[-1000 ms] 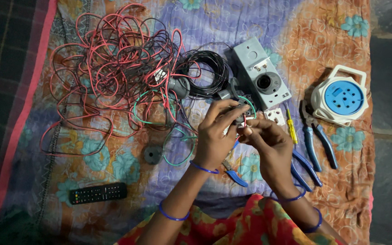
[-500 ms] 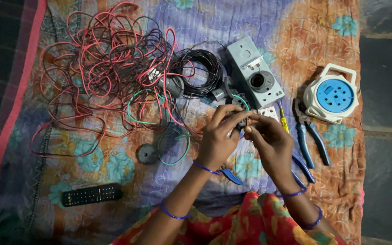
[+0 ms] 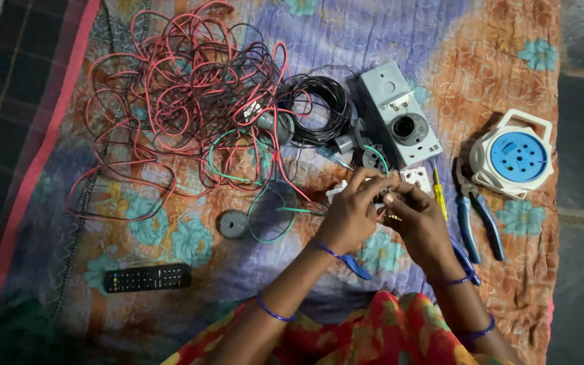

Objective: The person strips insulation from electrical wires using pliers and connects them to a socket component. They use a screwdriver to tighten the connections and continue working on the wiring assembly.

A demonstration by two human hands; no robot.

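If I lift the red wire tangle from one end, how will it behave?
The red wire tangle would probably sag floppily, its loops being thin and loose. Being interlaced with the black wire coil and green wire, it would likely drag them along.

Printed cloth (image 3: 481, 61), matt, soft. Wire tangle (image 3: 184, 108), glossy plastic sheath. Grey switch box (image 3: 400, 122), smooth plastic. Pliers (image 3: 474, 226), blue rubbery handles. Remote (image 3: 147, 277), matt black plastic.
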